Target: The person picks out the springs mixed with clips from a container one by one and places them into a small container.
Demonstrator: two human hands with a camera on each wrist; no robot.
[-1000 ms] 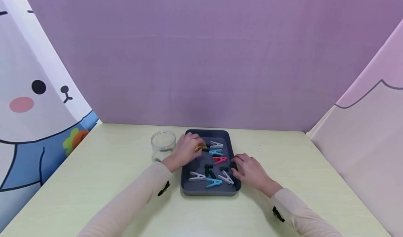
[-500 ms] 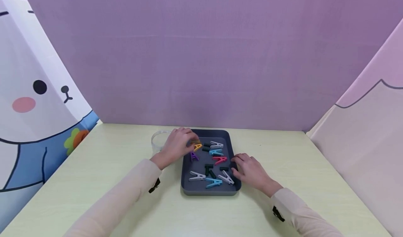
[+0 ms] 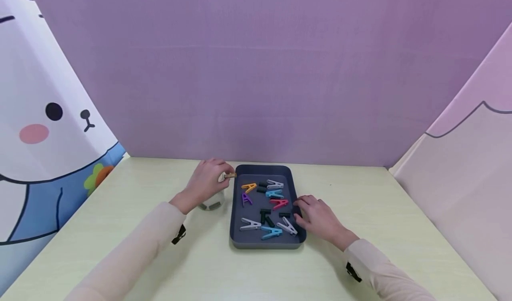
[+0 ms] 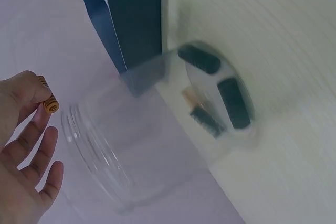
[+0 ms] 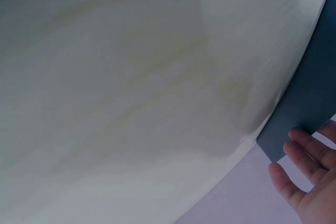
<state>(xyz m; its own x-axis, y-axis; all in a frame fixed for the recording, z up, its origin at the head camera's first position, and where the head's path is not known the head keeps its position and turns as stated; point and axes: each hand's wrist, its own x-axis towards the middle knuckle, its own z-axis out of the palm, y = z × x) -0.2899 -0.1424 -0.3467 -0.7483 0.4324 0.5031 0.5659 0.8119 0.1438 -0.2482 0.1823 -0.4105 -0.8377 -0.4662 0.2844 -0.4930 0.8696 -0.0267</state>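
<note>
Orange coil (image 4: pixel 51 105) partly behind left hand (image 3: pixel 205 181)

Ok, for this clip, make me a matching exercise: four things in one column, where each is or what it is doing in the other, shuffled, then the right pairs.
Things
1. left hand
2. right hand
3. purple clip
4. clear jar

Places and states
A. inside the tray, near its left wall
B. outside the tray, dark springs at its bottom
C. at the tray's right wall
D. pinching an orange spring

Pairs: 1-D, 2-C, 3-A, 4-B
</note>
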